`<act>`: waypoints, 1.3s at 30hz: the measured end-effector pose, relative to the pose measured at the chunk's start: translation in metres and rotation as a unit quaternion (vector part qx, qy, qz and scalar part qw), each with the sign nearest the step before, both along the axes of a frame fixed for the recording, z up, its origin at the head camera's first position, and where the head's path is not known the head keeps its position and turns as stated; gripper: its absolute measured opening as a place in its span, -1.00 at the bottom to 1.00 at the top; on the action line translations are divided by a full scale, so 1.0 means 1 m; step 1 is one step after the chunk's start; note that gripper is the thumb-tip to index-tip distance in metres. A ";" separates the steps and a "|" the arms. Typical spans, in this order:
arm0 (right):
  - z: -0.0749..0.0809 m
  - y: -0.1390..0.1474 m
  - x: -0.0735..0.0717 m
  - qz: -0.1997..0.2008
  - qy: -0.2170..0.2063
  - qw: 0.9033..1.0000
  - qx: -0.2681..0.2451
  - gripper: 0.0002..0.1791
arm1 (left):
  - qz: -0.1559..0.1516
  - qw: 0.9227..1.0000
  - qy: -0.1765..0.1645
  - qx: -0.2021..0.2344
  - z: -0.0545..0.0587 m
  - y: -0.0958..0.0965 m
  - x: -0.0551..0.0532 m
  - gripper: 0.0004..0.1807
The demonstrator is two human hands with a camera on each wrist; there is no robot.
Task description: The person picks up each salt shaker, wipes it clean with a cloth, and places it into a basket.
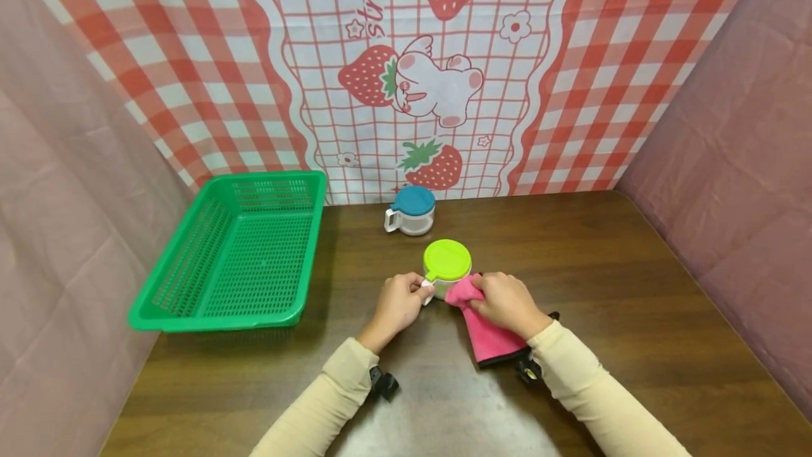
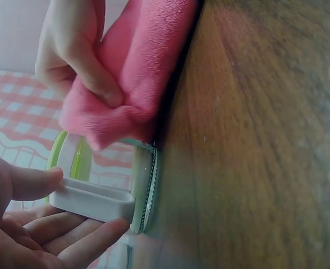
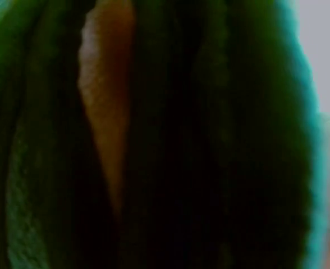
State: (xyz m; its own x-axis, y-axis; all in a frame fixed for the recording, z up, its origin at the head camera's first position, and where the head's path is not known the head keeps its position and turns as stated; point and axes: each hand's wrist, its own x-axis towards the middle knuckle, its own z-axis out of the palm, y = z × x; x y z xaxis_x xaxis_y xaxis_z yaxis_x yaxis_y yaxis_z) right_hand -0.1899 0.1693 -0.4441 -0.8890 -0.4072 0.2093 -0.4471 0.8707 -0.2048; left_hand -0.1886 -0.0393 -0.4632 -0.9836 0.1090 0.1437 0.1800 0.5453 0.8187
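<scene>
A clear jar with a lime-green lid (image 1: 447,259) and a white handle (image 2: 92,200) stands on the wooden table. My left hand (image 1: 401,303) pinches that handle, thumb on one side and fingers on the other, as the left wrist view shows. Bunched in my right hand (image 1: 507,302) is a pink cloth (image 1: 488,333) with a dark edge. Part of the cloth lies against the jar's side and the rest hangs down toward the table. In the right wrist view dark, blurred folds fill most of the picture and hide the fingers.
Behind the lime-lidded jar stands a similar jar with a blue lid (image 1: 415,201), its handle to the left. A green plastic basket (image 1: 309,259) sits at the left side of the table (image 1: 634,302). A strawberry-print cloth (image 1: 558,111) hangs along the back.
</scene>
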 end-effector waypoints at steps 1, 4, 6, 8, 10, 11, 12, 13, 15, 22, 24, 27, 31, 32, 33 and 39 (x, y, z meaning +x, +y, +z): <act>-0.001 -0.001 0.000 0.000 -0.002 1.000 0.003 -0.75 | 0.001 1.000 0.000 0.000 0.000 0.000 0.000 -0.85; -0.004 -0.003 -0.002 -0.003 -0.013 1.000 0.012 -0.74 | 0.002 1.000 0.003 -0.002 0.000 0.000 0.000 -0.85; -0.005 -0.004 -0.002 -0.008 -0.021 1.000 0.019 -0.74 | 0.002 1.000 0.000 -0.001 -0.001 0.000 0.000 -0.85; -0.006 -0.004 -0.003 -0.012 -0.027 0.999 0.023 -0.73 | 0.001 1.000 -0.005 0.000 0.000 0.000 0.000 -0.85; -0.007 -0.004 -0.003 -0.014 -0.029 0.999 0.024 -0.74 | 0.002 1.000 -0.011 0.001 0.000 0.000 0.000 -0.85; -0.007 -0.004 -0.002 -0.015 -0.030 0.999 0.023 -0.75 | 0.003 1.000 -0.014 0.003 0.000 0.000 0.000 -0.84; -0.008 -0.004 -0.002 -0.015 -0.031 0.999 0.023 -0.75 | 0.005 1.000 -0.017 0.003 0.000 0.000 0.000 -0.84; -0.007 -0.003 -0.002 -0.015 -0.031 0.999 0.023 -0.76 | 0.007 1.000 -0.017 0.003 0.001 0.001 0.000 -0.84; -0.008 -0.002 -0.001 -0.014 -0.029 0.999 0.023 -0.75 | 0.013 1.000 -0.023 0.004 0.001 0.001 0.000 -0.84; -0.003 0.002 0.002 -0.017 -0.011 1.000 0.013 -0.76 | 0.021 0.999 -0.036 0.020 0.001 0.002 0.000 -0.84; -0.001 0.003 0.004 -0.015 -0.008 1.000 0.007 -0.82 | 0.022 0.999 -0.040 0.029 0.001 0.002 0.001 -0.84; 0.002 0.005 0.006 -0.016 -0.004 1.000 -0.003 -0.77 | 0.023 0.998 -0.043 0.046 -0.001 0.002 0.001 -0.83; 0.007 0.008 0.010 -0.021 -0.001 1.000 -0.013 -0.71 | 0.024 0.997 -0.044 0.058 -0.002 0.002 0.001 -0.79; 0.008 0.009 0.010 -0.021 0.001 1.000 -0.015 -0.72 | 0.025 0.997 -0.045 0.058 -0.002 0.002 0.001 -0.78; 0.010 0.009 0.011 -0.020 0.003 1.000 -0.017 -0.72 | 0.027 0.997 -0.045 0.059 -0.003 0.002 0.001 -0.77; 0.020 0.013 0.013 -0.017 0.014 0.999 -0.029 -0.83 | 0.030 0.996 -0.044 0.065 -0.002 0.003 0.002 -0.74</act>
